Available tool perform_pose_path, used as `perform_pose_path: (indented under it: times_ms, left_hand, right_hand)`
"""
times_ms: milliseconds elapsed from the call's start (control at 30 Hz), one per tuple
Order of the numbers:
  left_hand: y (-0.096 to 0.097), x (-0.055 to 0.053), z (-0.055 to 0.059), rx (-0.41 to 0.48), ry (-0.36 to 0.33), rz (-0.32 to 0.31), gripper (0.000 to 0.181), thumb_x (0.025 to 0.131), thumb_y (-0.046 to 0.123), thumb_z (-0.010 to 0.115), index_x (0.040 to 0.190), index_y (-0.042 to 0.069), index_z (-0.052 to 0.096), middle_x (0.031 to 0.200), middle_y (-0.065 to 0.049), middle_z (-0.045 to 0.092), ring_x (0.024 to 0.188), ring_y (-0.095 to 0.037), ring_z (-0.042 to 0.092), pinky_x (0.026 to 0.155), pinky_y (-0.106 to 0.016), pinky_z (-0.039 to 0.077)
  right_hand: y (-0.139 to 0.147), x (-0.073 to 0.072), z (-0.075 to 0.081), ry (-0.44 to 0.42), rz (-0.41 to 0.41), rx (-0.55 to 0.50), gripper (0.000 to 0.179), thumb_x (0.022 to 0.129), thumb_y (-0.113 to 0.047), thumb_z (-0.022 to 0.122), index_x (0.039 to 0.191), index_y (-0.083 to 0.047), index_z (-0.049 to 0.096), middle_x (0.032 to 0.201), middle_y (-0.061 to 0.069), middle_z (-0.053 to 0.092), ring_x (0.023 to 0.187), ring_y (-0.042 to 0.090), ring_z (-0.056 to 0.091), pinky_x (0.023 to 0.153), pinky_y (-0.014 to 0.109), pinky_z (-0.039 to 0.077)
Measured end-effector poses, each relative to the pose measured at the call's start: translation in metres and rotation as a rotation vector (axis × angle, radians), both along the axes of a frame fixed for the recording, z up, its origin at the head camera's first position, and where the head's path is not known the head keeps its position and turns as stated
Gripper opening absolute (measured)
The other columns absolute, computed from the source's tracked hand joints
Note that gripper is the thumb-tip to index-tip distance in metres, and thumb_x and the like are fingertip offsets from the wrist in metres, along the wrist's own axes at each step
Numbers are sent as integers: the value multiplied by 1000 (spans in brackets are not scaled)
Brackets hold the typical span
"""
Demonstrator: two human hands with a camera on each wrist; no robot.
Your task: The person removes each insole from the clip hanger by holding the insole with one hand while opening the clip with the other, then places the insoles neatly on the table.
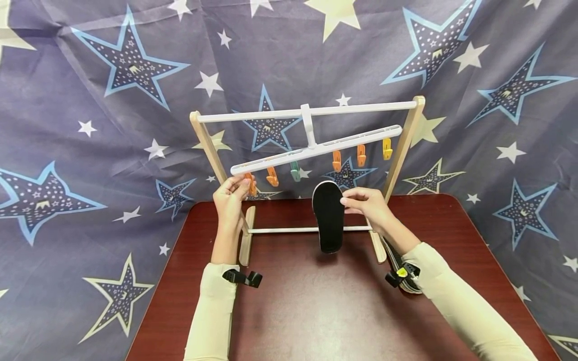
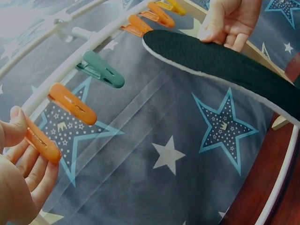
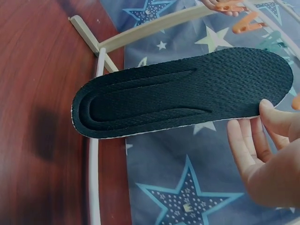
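A black shoe insole (image 1: 328,215) with a pale edge hangs upright below the tilted white clip hanger (image 1: 352,142). My right hand (image 1: 371,206) pinches its side edge near the wider upper end, thumb on the black face in the right wrist view. At the hanger's lower left end, my left hand (image 1: 229,201) holds an orange clip (image 2: 43,143) between thumb and fingers. Beside it hang another orange clip (image 2: 73,104) and a green clip (image 2: 101,70). Further right are two orange clips (image 1: 336,161) and a yellow clip (image 1: 387,149).
The hanger hooks over the white top rail (image 1: 366,107) of a wooden-legged rack (image 1: 209,145) on a red-brown table (image 1: 289,301). A black and light striped-edged item (image 1: 411,287) lies partly under my right forearm. A star-patterned cloth (image 1: 149,215) hangs behind.
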State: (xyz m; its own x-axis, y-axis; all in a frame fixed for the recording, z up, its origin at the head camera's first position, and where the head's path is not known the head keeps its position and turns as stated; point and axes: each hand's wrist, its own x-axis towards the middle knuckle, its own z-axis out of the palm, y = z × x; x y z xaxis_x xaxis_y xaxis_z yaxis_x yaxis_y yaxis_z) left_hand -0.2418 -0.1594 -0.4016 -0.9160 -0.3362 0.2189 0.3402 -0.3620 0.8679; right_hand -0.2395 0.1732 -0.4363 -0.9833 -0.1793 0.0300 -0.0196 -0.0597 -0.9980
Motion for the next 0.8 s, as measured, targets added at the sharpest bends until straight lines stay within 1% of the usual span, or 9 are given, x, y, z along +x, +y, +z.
perform_pose_path:
  times_ms: [133,233,333,567,800]
  left_hand:
    - [0,-1,-1,-11,0,-3,10,91,-6,70,86,2,70,79,-2,78,71,-14,76,59,-17,59]
    - [1,0,-1,-17,-1,-1,12,92,-8,69,86,3,70,80,-2,78,71,-13,76,60,-18,59]
    - [1,0,-2,-25,-2,-1,14,92,-8,67,87,4,71,80,-1,78,72,-14,76,62,-19,60]
    - [0,-3,-3,-48,-16,1,17,93,-8,66,88,8,71,81,0,78,75,-14,76,65,-20,61]
    - [-1,-4,-3,-42,-13,-11,15,92,-8,67,88,6,71,81,-1,78,76,-15,76,65,-20,60]
  right_hand:
    - [12,-1,4,11,-18,8,14,93,5,68,106,8,67,83,-8,73,78,7,72,75,33,65]
    - [20,-2,6,8,-22,-3,10,94,4,68,104,3,69,83,-7,73,78,7,71,74,30,65]
    - [27,-2,7,9,-27,-7,9,94,4,68,100,-2,71,83,-7,73,78,7,71,75,30,64]
    - [38,-1,8,-16,-36,-40,15,94,4,68,93,-10,73,83,-6,73,76,8,71,74,29,64]
    - [49,1,13,-15,-53,-61,20,93,6,68,90,-13,74,80,-5,72,73,8,70,70,27,64]
